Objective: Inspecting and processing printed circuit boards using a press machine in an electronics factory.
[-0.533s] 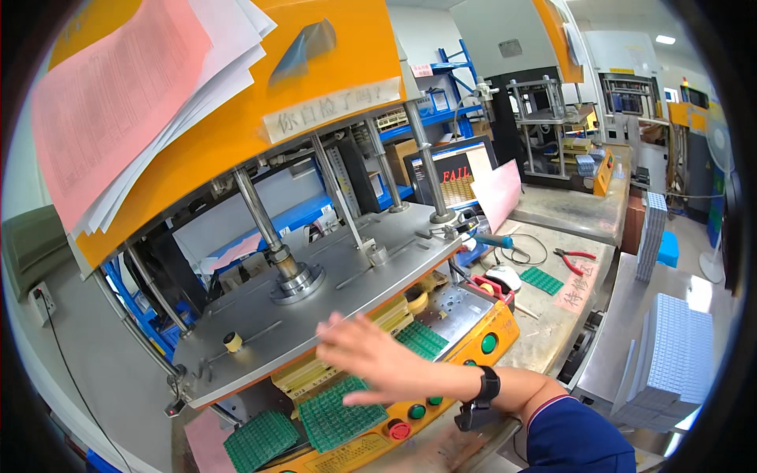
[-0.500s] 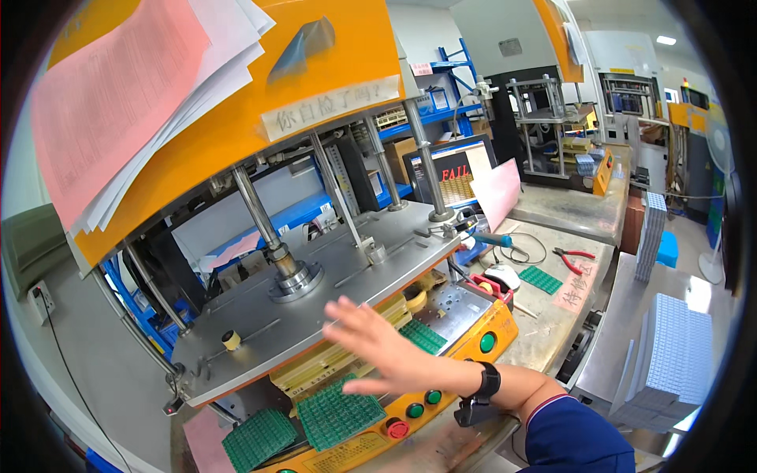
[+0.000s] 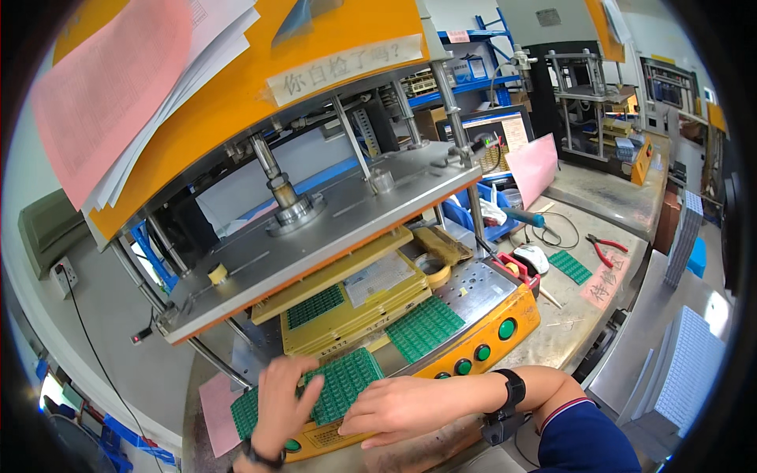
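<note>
Several green circuit board panels lie along the front of a press. My left hand [image 3: 285, 406] is at the left edge of the middle panel [image 3: 351, 378], thumb apart from the fingers, slightly blurred. Over that panel's lower right edge lies my right hand [image 3: 422, 406], fingers stretched leftward; its thumb is hidden. Partly behind my left hand is another panel [image 3: 243, 411]. A third panel [image 3: 426, 327] rests to the right, beside the yellow test fixture [image 3: 359, 319]. Inside the fixture, under the raised plate [image 3: 315, 244], a further green panel [image 3: 314, 306] shows.
Green buttons [image 3: 464, 366] line the yellow press front. A tape roll [image 3: 434, 270] sits beside the fixture. To the right are a white mouse [image 3: 531, 258], red pliers [image 3: 605, 251] and a small green board [image 3: 569, 267]. Stacked grey-blue trays [image 3: 686, 378] stand far right.
The press plate has risen, uncovering the fixture. My left hand has come into view, and my right hand has lowered to the middle panel. The view has shifted; the screen's red lettering is gone.
</note>
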